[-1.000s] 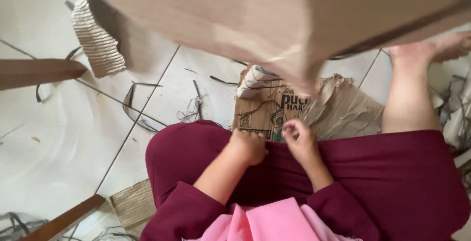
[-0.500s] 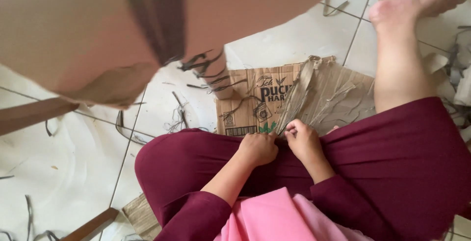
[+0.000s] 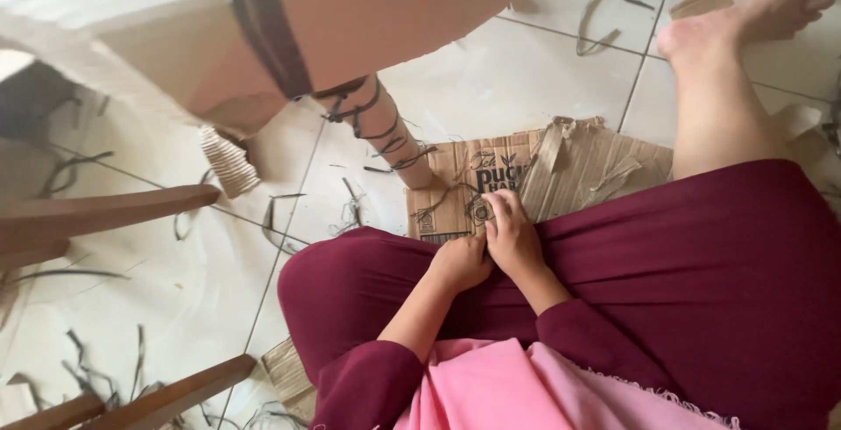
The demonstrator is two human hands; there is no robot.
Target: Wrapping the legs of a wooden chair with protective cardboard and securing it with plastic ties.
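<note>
I see one package: a flattened brown cardboard box [image 3: 534, 172] on the white tiled floor [image 3: 491, 80], dark and green printing, torn, just past my knees.

Left hand [image 3: 458, 264] fisted on lap, touching right hand [image 3: 512, 236], fingers extended.

Brown printed cardboard sheet [image 3: 534, 176], maroon skirt [image 3: 666, 281], pink cloth [image 3: 517, 391], white tiled floor [image 3: 508, 80].
</note>
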